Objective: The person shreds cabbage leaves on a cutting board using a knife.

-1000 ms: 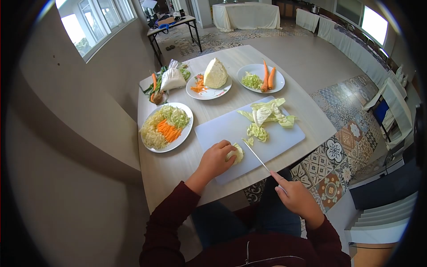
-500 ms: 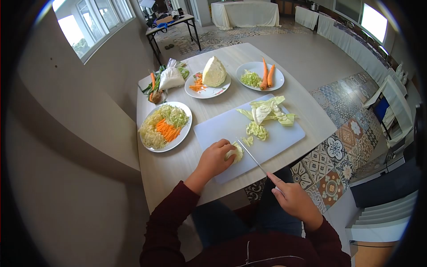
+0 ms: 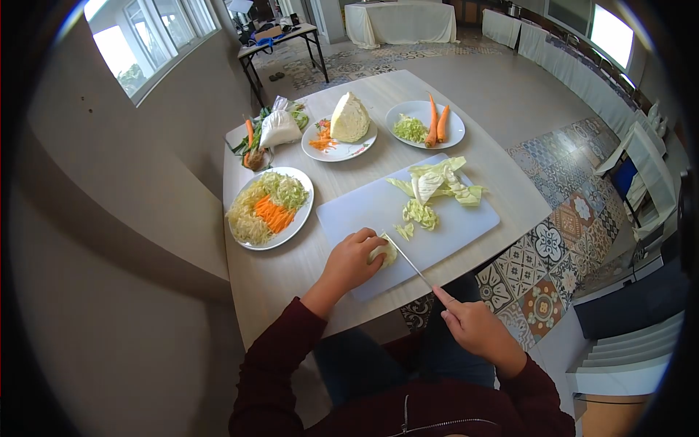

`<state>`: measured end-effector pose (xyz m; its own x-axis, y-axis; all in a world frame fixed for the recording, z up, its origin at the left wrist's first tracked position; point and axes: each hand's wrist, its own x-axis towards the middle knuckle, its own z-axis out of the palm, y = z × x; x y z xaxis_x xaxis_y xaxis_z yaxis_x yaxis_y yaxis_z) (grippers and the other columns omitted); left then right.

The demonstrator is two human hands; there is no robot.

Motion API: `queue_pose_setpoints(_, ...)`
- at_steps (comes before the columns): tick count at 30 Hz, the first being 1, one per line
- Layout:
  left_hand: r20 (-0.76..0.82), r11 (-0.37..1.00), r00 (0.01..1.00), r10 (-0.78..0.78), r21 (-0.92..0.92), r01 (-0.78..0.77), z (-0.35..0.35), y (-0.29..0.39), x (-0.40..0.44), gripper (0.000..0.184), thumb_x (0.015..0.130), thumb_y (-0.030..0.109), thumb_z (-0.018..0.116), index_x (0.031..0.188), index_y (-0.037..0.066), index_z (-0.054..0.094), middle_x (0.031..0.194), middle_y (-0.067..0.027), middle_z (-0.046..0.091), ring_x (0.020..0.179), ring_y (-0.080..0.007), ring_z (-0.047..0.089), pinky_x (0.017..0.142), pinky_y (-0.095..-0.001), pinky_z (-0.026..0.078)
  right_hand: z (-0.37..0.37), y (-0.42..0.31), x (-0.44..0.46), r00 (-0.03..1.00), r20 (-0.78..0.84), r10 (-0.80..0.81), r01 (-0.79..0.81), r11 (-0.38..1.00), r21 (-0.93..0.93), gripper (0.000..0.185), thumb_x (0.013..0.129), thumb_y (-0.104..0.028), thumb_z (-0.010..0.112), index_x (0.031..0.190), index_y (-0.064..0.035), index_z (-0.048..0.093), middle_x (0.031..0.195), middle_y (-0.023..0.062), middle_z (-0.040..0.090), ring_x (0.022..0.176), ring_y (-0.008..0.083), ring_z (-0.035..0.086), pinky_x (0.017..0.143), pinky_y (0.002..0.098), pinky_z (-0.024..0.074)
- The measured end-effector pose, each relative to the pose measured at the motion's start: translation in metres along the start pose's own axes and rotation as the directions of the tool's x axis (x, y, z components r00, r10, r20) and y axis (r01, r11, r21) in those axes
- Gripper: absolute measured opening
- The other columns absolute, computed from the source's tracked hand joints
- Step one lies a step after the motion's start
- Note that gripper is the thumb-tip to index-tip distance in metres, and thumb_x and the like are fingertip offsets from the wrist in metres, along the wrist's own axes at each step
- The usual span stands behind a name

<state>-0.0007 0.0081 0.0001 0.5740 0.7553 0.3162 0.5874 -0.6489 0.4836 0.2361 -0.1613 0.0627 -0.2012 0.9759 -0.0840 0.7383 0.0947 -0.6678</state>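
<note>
On the white cutting board (image 3: 349, 211), my left hand (image 3: 353, 258) presses down a small cabbage piece (image 3: 388, 254), its fingers curled over the left part. My right hand (image 3: 477, 324) grips a knife (image 3: 409, 262), with the index finger stretched along its top. The blade lies against the right side of that piece. Just right of the blade are a few cut bits (image 3: 405, 231). Chopped cabbage (image 3: 421, 214) sits beyond them, and loose cabbage leaves (image 3: 440, 182) lie at the board's far right.
A plate (image 3: 304, 218) of shredded vegetables stands left of the board. Behind are a plate (image 3: 357, 151) with a cabbage wedge (image 3: 351, 119), a plate (image 3: 455, 131) with two carrots (image 3: 437, 124), and a bag of white contents (image 3: 280, 129) beside vegetables.
The knife and my right hand have moved left, bringing the blade from beside the cut bits to the held cabbage piece. My left hand has stayed nearly still.
</note>
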Motion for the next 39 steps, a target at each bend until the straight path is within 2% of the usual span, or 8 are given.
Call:
queue_pose_setpoints(7,-0.033,0.999,0.998,0.044,-0.016,-0.044,0.004,-0.004,0.0,0.022,0.082,0.016,0.07,0.103,0.011,0.072,0.105,-0.0079,0.065,0.091,-0.0305,0.066,0.079,-0.0403,0.055,0.002,-0.004,0.005,1.0,0.014,0.006,-0.006,1.0,-0.008,0.051,0.095,-0.014,0.053,0.145,-0.0042,0.045,0.067,0.0259,0.061,0.063,0.0439,0.062,0.063,0.0527,0.0496)
queue_pose_setpoints(10,-0.017,1.0,1.0,0.011,-0.017,-0.011,0.001,0.0,0.0,0.023,0.081,0.013,0.07,0.103,0.012,0.072,0.106,-0.0075,0.065,0.095,-0.0289,0.065,0.083,-0.0388,0.054,0.004,-0.003,0.011,1.0,0.014,0.0,0.0,1.0,-0.006,0.051,0.095,-0.014,0.052,0.144,-0.0041,0.045,0.068,0.0263,0.061,0.064,0.0443,0.062,0.063,0.0526,0.05)
queue_pose_setpoints(21,-0.037,1.0,0.999,0.002,0.004,-0.002,0.003,-0.003,0.001,0.024,0.081,0.014,0.07,0.105,0.01,0.071,0.107,-0.0081,0.066,0.094,-0.0296,0.066,0.083,-0.039,0.055,0.009,-0.002,0.026,1.0,0.01,-0.005,0.006,1.0,-0.027,0.05,0.095,-0.016,0.052,0.143,-0.0035,0.046,0.071,0.0287,0.062,0.067,0.0456,0.063,0.066,0.0543,0.0506)
queue_pose_setpoints(33,-0.042,0.999,0.999,0.021,-0.043,-0.022,0.002,-0.005,0.003,0.023,0.081,0.012,0.07,0.104,0.008,0.071,0.104,-0.0093,0.066,0.093,-0.0306,0.066,0.082,-0.0399,0.054,0.029,0.003,0.076,0.998,-0.05,-0.048,0.045,0.997,-0.063,0.05,0.095,-0.018,0.051,0.144,-0.0071,0.047,0.072,0.0297,0.063,0.069,0.0476,0.063,0.068,0.0558,0.0512)
queue_pose_setpoints(39,-0.053,0.999,0.998,0.017,-0.051,-0.02,0.004,-0.006,0.002,0.023,0.082,0.012,0.071,0.104,0.007,0.071,0.104,-0.0096,0.065,0.093,-0.0306,0.065,0.082,-0.0397,0.054,0.031,0.007,0.059,0.999,-0.037,-0.039,0.036,0.997,-0.072,0.05,0.096,-0.018,0.051,0.144,-0.0073,0.046,0.074,0.0289,0.064,0.069,0.0469,0.064,0.067,0.0556,0.0517)
